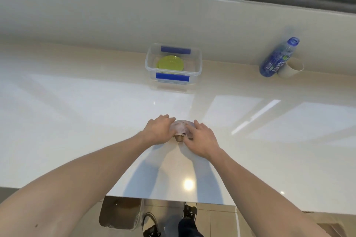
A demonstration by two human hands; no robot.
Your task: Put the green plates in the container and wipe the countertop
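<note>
Green plates (pixel 170 63) lie stacked inside a clear plastic container (pixel 198 63) with blue clips, at the back of the pale countertop (pixel 77 106). Nearer me, a crumpled whitish wipe (pixel 180 126) with dark stains lies on the counter. My left hand (pixel 159 130) grips its left side and my right hand (pixel 200 139) grips its right side, fingers curled over it. A small brownish bit shows under the wipe between my hands.
A blue-labelled plastic bottle (pixel 277 59) leans against a paper cup (pixel 291 68) at the back right. A wall and window frame rise behind the counter. The counter's front edge is near my feet (pixel 189 210), with tiled floor below.
</note>
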